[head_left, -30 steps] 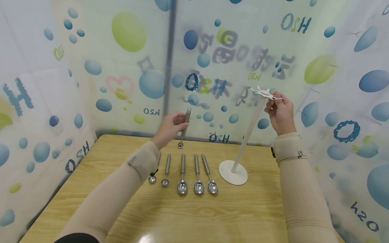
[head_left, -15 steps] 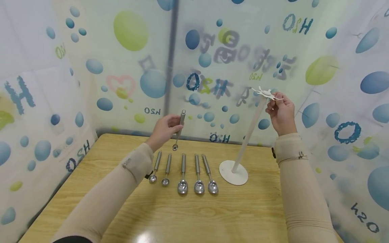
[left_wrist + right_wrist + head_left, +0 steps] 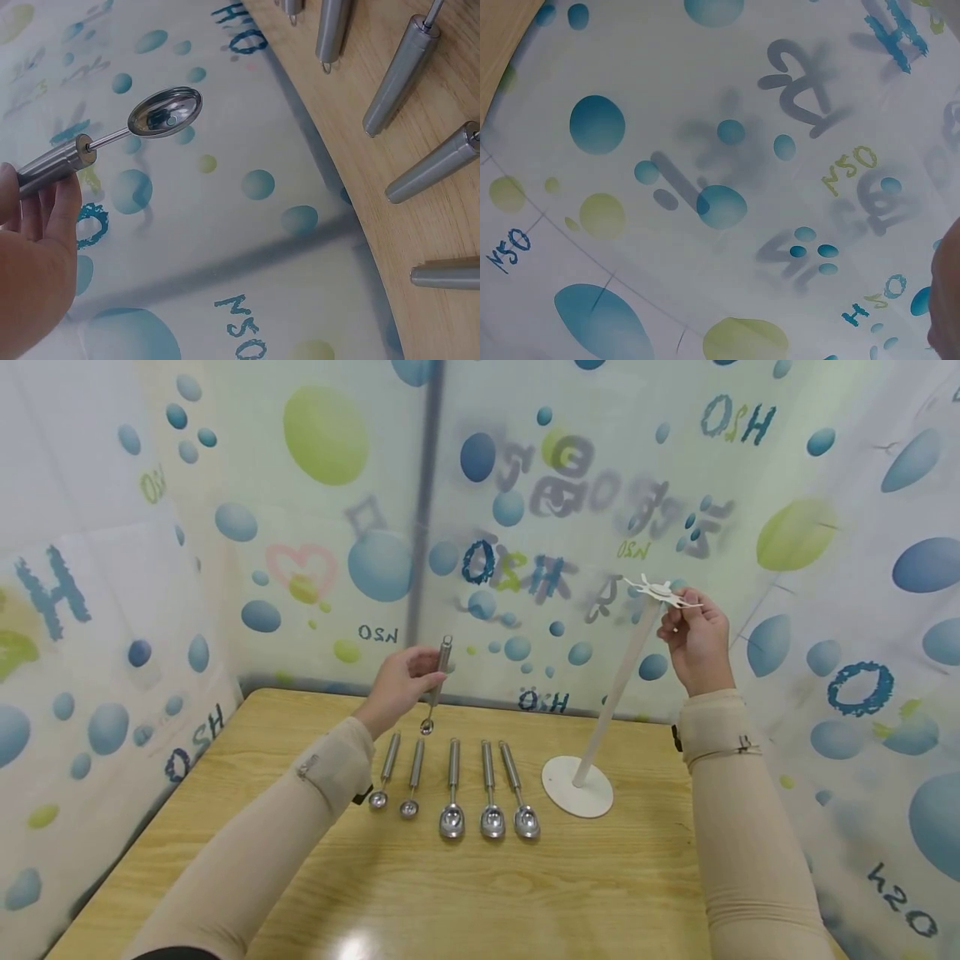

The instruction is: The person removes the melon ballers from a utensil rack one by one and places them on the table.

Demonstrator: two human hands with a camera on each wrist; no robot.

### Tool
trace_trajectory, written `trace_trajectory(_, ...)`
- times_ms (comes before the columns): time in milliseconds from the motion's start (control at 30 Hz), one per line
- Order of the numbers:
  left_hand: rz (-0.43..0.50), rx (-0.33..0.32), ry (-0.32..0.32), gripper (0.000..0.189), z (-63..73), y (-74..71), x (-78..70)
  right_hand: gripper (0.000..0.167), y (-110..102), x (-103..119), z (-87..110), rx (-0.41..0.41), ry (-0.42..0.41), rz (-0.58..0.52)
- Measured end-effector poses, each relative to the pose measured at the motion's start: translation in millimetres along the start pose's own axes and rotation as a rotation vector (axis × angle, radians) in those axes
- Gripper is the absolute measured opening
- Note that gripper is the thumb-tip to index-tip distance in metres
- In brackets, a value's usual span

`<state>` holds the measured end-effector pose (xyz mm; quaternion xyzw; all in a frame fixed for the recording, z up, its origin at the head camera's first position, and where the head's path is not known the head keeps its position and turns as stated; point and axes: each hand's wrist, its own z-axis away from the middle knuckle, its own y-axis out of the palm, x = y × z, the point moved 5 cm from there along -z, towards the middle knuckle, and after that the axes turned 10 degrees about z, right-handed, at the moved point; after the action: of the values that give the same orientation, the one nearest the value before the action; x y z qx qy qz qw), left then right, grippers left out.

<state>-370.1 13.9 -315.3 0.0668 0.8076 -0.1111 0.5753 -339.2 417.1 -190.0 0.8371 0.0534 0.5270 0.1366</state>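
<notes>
My left hand (image 3: 401, 687) pinches the steel handle of a small melon baller (image 3: 442, 662) above the table's back part. Its round bowl (image 3: 166, 112), pierced by a small hole, points away from the hand in the left wrist view. At the right, my right hand (image 3: 699, 639) grips one arm of the white hook ring (image 3: 660, 590) topping a white stand (image 3: 617, 693). That stand's round base (image 3: 558, 789) rests on the table. Only an edge of the right hand shows in the right wrist view.
On the wooden table (image 3: 600, 893) lie two small melon ballers (image 3: 409, 807) and three larger scoops (image 3: 452, 821) in a row, handles toward the back. A bubble-patterned curtain (image 3: 300, 510) hangs close behind the table and along both sides.
My left hand has moved left and slightly down with the melon baller, bringing the leftmost melon baller on the table fully into sight. The right hand keeps its grip on the stand's top.
</notes>
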Motion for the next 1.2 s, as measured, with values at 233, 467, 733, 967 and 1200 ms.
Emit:
trace_trajectory(233,0.007,-0.001,-0.019,0.031,3.8,-2.3,2.4,0.033,0.1,-0.3,0.6,0.006,-0.004,-0.004)
trace_trajectory(467,0.014,-0.011,-0.029,0.032,7.9,-7.5,8.4,0.032,0.7,-0.5,1.3,0.010,-0.011,-0.005)
trace_trajectory(733,-0.001,-0.028,-0.066,0.036,10.4,-17.6,18.1,0.031,1.4,0.1,2.0,0.013,-0.015,0.011)
trace_trajectory(967,-0.029,-0.045,-0.083,0.040,13.5,-28.6,25.3,0.030,2.3,0.1,1.4,0.017,-0.021,0.001)
trace_trajectory(1200,-0.053,-0.047,-0.065,0.041,20.0,-38.2,28.4,0.029,1.5,-1.2,0.1,0.016,-0.026,-0.007)
